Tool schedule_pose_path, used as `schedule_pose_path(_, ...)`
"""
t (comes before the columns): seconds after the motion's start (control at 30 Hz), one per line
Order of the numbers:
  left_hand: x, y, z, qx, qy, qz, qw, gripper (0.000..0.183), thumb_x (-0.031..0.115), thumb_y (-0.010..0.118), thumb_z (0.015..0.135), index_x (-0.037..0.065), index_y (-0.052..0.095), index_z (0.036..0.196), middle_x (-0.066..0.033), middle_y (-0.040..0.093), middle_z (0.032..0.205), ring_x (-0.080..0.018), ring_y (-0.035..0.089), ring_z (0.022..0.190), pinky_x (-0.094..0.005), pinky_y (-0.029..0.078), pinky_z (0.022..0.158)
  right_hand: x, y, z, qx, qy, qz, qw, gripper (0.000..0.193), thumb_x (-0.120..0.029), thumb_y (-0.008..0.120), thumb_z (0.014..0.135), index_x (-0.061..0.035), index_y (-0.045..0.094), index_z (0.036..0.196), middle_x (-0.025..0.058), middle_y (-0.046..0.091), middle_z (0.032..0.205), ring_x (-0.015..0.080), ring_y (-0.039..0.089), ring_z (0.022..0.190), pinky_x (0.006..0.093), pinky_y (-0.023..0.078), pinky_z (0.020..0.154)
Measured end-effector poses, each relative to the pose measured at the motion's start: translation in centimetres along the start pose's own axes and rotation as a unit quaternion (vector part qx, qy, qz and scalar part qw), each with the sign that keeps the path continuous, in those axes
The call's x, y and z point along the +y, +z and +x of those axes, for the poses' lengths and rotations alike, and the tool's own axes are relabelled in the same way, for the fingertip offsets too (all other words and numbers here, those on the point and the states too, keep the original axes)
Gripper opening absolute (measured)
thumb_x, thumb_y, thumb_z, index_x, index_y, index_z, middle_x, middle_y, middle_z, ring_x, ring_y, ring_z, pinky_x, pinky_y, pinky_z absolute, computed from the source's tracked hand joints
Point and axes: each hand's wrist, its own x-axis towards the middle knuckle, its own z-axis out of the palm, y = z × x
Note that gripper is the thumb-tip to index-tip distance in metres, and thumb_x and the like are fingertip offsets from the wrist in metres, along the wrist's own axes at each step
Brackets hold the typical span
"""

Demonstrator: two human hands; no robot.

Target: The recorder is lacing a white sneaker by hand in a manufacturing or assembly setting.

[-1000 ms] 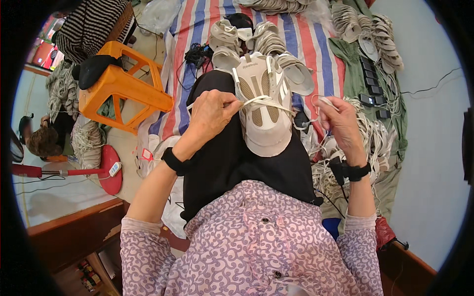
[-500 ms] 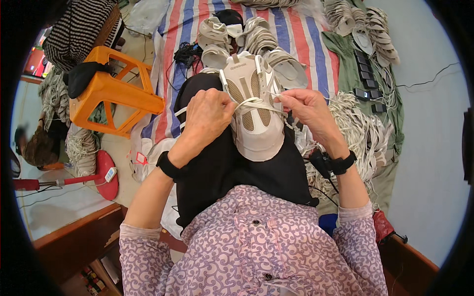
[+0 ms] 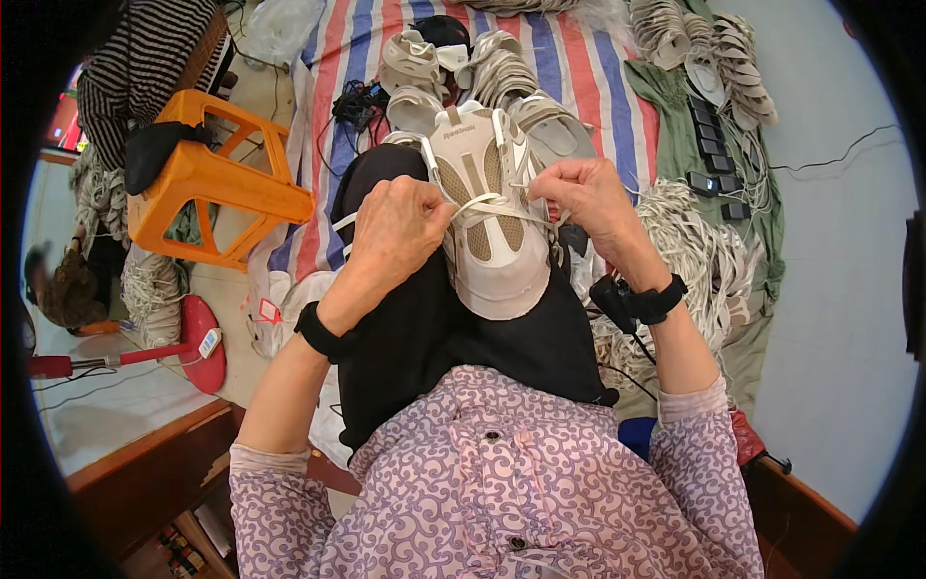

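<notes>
A beige and white shoe upper (image 3: 500,282) with mesh panels lies across my lap, its rounded toe toward me. Off-white shoelace (image 3: 490,204) crosses over its middle in a loose loop. My left hand (image 3: 397,227) is closed at the upper's left edge, thumb and forefinger pinching the lace there. At the opposite edge my right hand (image 3: 590,201) is closed too, fingertips pressed together on a lace by the eyelets. The lace ends inside my fingers are mostly hidden.
Stacked shoe uppers (image 3: 498,75) sit beyond my knees on a striped sheet (image 3: 579,58). Loose laces (image 3: 680,261) pile up at the right, near small black devices (image 3: 714,145) on green cloth. An orange stool (image 3: 212,183) stands at the left. A person in striped clothing (image 3: 145,58) is behind it.
My right hand has moved slightly up and closer to the upper's edge. My left hand stays at the left edge, and the whole view has shifted a little.
</notes>
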Motion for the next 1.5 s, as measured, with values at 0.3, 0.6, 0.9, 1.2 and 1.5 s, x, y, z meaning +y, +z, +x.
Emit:
schedule_pose_path(0.3,-0.3,0.2,0.2,0.006,0.016,0.007,1.0,0.026,0.018,0.062,0.085,-0.007,0.063,0.075,-0.0209,0.054,0.059,-0.0304,0.054,0.05,-0.0396,0.044,0.055,-0.8,1.4,2.2,-0.002,-0.123,-0.139,0.983,0.017,-0.012,0.065,0.077,0.0036,0.071,0.074,0.0042,0.062,0.061,0.0129,0.054,0.055,0.0307,0.041,0.052)
schedule_pose_path(0.6,-0.7,-1.4,-1.3,-0.073,-0.038,-0.117,0.99,0.028,0.016,0.059,0.09,-0.009,0.066,0.079,-0.0105,0.058,0.056,-0.0167,0.063,0.051,-0.0294,0.048,0.052,-6.2,3.6,-1.7,0.096,-0.367,-0.493,0.783,0.009,-0.008,0.071,0.078,-0.0026,0.071,0.085,0.0086,0.064,0.089,0.0299,0.059,0.091,0.0375,0.043,0.078)
schedule_pose_path(0.9,-1.4,-0.5,-0.6,-0.073,-0.017,-0.071,0.995,0.028,0.017,0.059,0.084,-0.007,0.065,0.073,-0.0115,0.057,0.053,-0.0174,0.06,0.045,-0.0312,0.048,0.05,-3.3,6.1,4.1,-0.13,-0.392,-0.358,0.837,0.013,0.001,0.068,0.068,0.0038,0.069,0.081,0.013,0.061,0.082,0.0314,0.06,0.085,0.0395,0.046,0.074)
schedule_pose_path(1.2,-0.4,-0.9,-0.8,-0.061,-0.041,-0.079,0.994,0.03,0.018,0.058,0.085,-0.007,0.064,0.07,-0.0095,0.058,0.053,-0.0147,0.055,0.044,-0.0293,0.046,0.048,-4.8,6.4,4.2,-0.22,-0.34,-0.402,0.821,0.011,0.002,0.065,0.064,0.006,0.064,0.075,0.0154,0.057,0.079,0.0338,0.059,0.084,0.0422,0.044,0.071)
schedule_pose_path(1.5,0.5,-2.0,-1.0,-0.048,-0.058,-0.156,0.985,0.02,0.015,0.063,0.09,-0.005,0.07,0.088,-0.0073,0.065,0.067,-0.0123,0.058,0.052,-0.0274,0.046,0.051,-5.7,5.1,1.8,-0.178,-0.418,-0.462,0.761,0.01,0.0,0.066,0.073,0.0021,0.063,0.082,0.019,0.061,0.093,0.0411,0.062,0.088,0.0468,0.049,0.072)
